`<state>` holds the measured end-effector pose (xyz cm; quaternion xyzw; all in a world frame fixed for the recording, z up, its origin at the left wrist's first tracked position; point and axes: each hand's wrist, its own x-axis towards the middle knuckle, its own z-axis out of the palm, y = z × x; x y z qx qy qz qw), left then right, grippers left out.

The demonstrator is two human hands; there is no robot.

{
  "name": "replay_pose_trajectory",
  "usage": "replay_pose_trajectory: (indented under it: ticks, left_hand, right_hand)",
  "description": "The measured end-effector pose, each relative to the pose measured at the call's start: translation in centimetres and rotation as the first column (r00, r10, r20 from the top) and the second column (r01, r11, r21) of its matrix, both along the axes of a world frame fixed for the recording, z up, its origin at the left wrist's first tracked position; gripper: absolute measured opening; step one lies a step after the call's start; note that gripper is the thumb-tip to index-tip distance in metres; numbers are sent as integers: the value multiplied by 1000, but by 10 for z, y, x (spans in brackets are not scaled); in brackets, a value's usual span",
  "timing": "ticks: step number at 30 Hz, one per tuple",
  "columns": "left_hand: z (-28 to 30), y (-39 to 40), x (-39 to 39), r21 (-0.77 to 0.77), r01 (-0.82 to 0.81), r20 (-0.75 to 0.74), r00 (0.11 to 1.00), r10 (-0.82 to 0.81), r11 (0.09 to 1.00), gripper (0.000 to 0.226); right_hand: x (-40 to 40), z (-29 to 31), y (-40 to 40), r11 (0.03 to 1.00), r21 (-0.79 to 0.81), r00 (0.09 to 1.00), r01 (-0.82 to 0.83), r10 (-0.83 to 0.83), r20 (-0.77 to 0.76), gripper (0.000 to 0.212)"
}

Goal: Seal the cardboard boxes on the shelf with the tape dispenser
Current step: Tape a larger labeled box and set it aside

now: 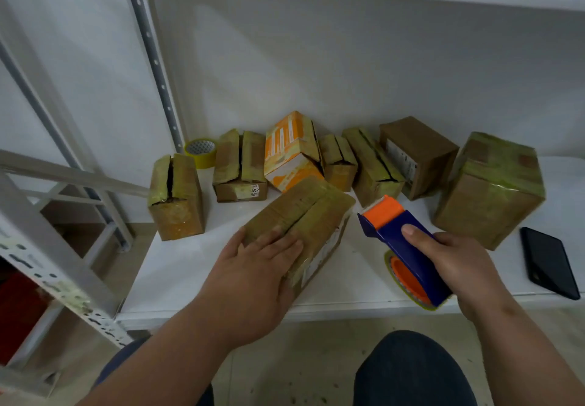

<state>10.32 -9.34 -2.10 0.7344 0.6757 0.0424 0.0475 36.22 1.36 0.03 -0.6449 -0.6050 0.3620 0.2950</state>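
A person's left hand [253, 266] presses flat on the nearest cardboard box [304, 225] at the shelf's [177, 266] front edge while the right hand [459, 260], grip closed round the tape dispenser [402, 244], poises beside it; laying tape along the flap seam looks next.

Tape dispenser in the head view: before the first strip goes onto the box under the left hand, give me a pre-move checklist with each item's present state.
1. Left hand lies flat on the front box, steadying it: ok.
2. Right hand grips the tape dispenser: ok.
3. Front box's flaps closed, seam facing up: ok.
4. Dispenser's orange end touching the box: not ok, it is off the box's right edge.
5. Free tape end ready at the blade: cannot tell.
6. Phone on the shelf lies outside the taping path: ok.
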Motion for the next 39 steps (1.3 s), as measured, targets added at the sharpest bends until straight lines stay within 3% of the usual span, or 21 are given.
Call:
replay_pose_trajectory:
  ticks: [7,9,11,16,19,22,23,27,30,34,39]
  left_hand:
    - [-6,8,-7,42,2,23,1000,-3,999,63]
    - [-8,11,-23,69,76,60,995,-80,995,73]
    - [-9,12,-38,147,175,1,984,-177,974,91]
    - [-21,10,-55,291,206,-53,978,-200,934,90]
    - [-29,8,-58,353,212,6,973,-229,911,91]
    - [-24,5,-58,408,243,36,959,-281,880,60]
    - [-22,3,-60,413,264,23,954,-300,872,46]
    - [-30,-1,-68,350,199,142,955,-261,915,54]
    - [-26,-5,-63,294,98,174,973,-154,951,51]
    - [-20,-7,-51,300,61,150,983,-110,952,48]
    - [-28,-9,-37,313,69,62,994,-93,947,64]
  right_hand:
    - [-7,2,-15,996,92,999,-9,12,-37,50]
    - [-10,5,-18,993,107,999,-41,44,-24,57]
    - [-12,8,-20,988,136,997,-78,77,16,65]
    - [-16,23,-28,967,203,986,-154,137,96,55]
    - [-18,34,-34,956,231,982,-181,161,100,49]
    - [-16,42,-37,948,257,980,-190,167,107,42]
    - [-15,44,-38,945,263,979,-193,169,110,40]
    - [-13,45,-41,935,278,972,-219,183,150,39]
    - [-15,44,-44,921,299,962,-250,201,185,57]
    - [-16,42,-48,919,303,962,-252,205,178,64]
    - [-14,40,-51,916,304,962,-263,226,152,65]
